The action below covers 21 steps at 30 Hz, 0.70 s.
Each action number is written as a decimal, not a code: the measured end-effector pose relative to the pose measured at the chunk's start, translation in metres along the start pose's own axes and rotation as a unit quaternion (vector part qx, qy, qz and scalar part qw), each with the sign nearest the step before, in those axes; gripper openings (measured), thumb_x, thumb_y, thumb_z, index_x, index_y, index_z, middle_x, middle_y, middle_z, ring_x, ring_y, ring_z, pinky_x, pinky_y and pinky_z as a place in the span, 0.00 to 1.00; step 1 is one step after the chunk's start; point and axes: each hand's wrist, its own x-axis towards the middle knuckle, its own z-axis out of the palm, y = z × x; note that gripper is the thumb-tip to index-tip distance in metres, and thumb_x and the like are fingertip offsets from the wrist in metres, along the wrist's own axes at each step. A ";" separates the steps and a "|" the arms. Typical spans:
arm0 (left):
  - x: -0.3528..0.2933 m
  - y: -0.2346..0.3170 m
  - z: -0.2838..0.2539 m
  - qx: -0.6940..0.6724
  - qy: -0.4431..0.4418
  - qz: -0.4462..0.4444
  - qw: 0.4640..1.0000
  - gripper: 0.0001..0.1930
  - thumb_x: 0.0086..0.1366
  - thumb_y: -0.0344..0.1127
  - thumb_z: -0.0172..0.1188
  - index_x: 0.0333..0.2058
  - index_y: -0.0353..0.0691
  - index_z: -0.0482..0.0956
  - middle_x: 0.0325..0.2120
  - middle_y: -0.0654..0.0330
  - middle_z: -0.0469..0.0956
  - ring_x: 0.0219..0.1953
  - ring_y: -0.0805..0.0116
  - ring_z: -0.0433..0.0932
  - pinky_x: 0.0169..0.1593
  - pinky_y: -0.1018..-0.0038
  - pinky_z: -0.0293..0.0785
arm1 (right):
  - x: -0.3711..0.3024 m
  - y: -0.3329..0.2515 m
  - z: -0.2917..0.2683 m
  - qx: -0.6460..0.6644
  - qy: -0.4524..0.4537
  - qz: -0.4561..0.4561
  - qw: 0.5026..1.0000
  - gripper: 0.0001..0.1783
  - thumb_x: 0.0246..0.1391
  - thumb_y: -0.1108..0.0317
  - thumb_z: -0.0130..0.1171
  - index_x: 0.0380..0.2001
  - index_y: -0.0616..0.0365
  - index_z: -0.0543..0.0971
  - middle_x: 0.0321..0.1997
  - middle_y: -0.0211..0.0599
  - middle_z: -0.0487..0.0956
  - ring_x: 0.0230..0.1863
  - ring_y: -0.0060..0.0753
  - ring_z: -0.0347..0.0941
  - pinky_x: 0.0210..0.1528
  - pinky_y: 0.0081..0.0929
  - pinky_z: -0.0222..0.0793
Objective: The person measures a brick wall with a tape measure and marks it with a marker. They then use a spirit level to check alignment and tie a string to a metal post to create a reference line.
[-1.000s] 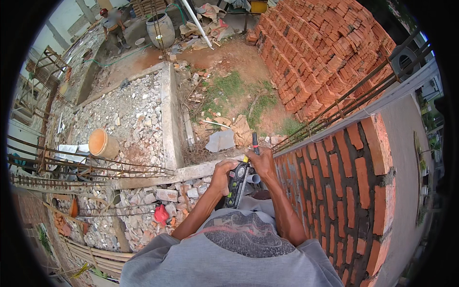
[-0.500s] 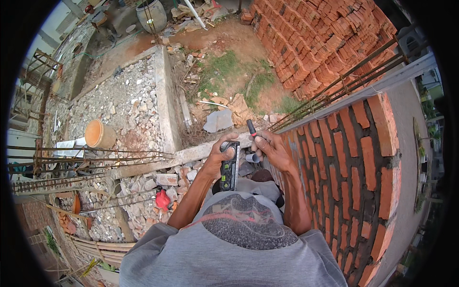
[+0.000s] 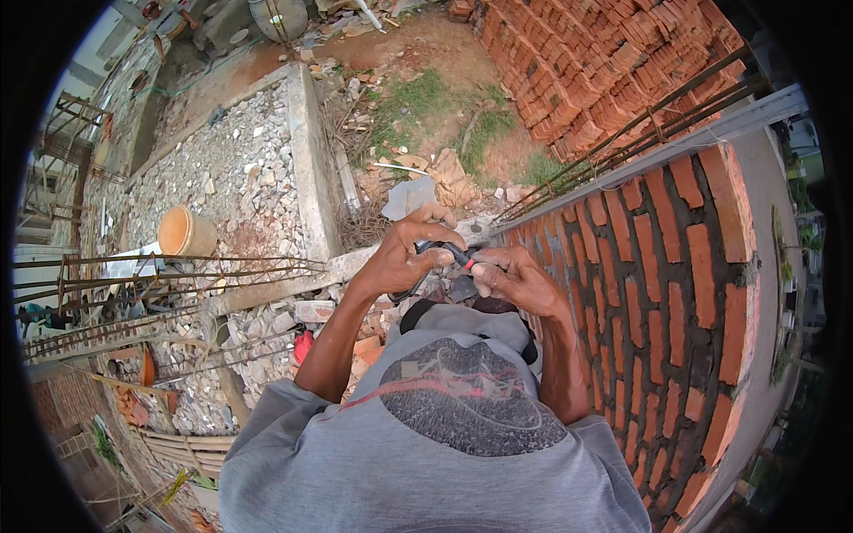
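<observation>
In front of my chest my two hands meet around a black marker-like cylinder with a red band (image 3: 466, 260). My left hand (image 3: 410, 252) is closed, its thumb and fingers pinching the black end. Under that palm shows the dark edge of the small spirit level (image 3: 407, 291), mostly hidden by the hand. My right hand (image 3: 517, 280) is closed too, its fingertips pressed on the other end beside the red band. Close by on the right stands a brick wall (image 3: 644, 302) with dark mortar joints.
A concrete beam (image 3: 351, 263) crosses ahead over brick rubble. Thin rebar (image 3: 178, 266) juts in from the left, near an orange bucket (image 3: 185, 233). Stacked bricks (image 3: 595, 71) fill the far right. Another person (image 3: 164, 19) is at the far left.
My left hand has moved up and turned toward the right hand, covering the level, and now pinches the marker's black end. The red-banded cylinder has tipped from upright to slanting between both hands.
</observation>
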 end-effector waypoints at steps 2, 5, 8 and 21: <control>-0.003 -0.007 0.006 0.008 0.055 0.026 0.998 0.12 0.55 0.35 0.68 0.39 0.39 0.86 0.43 0.55 0.76 0.48 0.58 0.74 0.53 0.65 0.68 | -0.001 0.000 0.007 -0.040 0.058 0.009 0.997 0.16 0.66 0.61 0.56 0.34 0.66 0.81 0.20 0.29 0.75 0.23 0.19 0.68 0.24 0.29 0.66; -0.006 -0.019 0.010 0.021 0.139 0.055 0.989 0.13 0.57 0.39 0.69 0.37 0.35 0.86 0.43 0.55 0.76 0.48 0.62 0.74 0.52 0.66 0.69 | -0.001 0.000 0.014 -0.204 0.112 0.042 0.972 0.14 0.64 0.63 0.58 0.38 0.67 0.81 0.24 0.32 0.76 0.27 0.21 0.70 0.28 0.30 0.69; -0.005 -0.028 0.006 -0.038 0.175 0.057 0.982 0.17 0.59 0.43 0.70 0.38 0.33 0.85 0.43 0.53 0.77 0.46 0.62 0.76 0.49 0.65 0.73 | 0.000 -0.002 0.018 -0.086 0.166 0.010 0.982 0.13 0.63 0.65 0.60 0.42 0.67 0.80 0.32 0.35 0.77 0.35 0.22 0.72 0.34 0.29 0.71; 0.001 -0.020 0.018 -0.450 0.121 -0.057 0.883 0.20 0.62 0.39 0.67 0.47 0.30 0.78 0.36 0.47 0.81 0.34 0.56 0.84 0.37 0.61 0.84 | -0.004 -0.040 0.021 0.123 0.435 -0.255 0.855 0.15 0.61 0.61 0.65 0.40 0.61 0.76 0.37 0.28 0.71 0.37 0.18 0.70 0.38 0.19 0.73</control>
